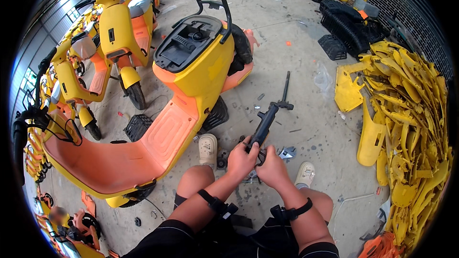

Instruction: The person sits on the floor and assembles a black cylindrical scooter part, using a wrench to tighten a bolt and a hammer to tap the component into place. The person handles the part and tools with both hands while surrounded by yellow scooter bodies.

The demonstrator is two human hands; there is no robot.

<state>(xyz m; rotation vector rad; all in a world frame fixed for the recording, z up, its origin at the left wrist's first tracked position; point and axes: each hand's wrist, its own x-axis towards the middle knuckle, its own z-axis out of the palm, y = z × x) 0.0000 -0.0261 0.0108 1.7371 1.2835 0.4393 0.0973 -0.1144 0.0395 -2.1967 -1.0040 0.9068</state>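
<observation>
My left hand (240,161) is closed around the near end of a long black metal part (264,125), which slants away from me above the floor. Beside it, my right hand (273,167) is a closed fist. A small dark piece shows between the two hands, but what the right fingers grip is hidden. Past the far end of the black part is a thin dark rod (287,86) with a short crosspiece; whether they join, I cannot tell. An adjustable wrench (288,153) lies on the floor just right of my right hand.
A yellow and orange scooter (191,100) without a seat stands close on my left. More yellow scooters (112,31) line the left side. Yellow body panels (406,129) are heaped on the right, near black baskets (332,47). Small loose parts dot the concrete floor (315,129).
</observation>
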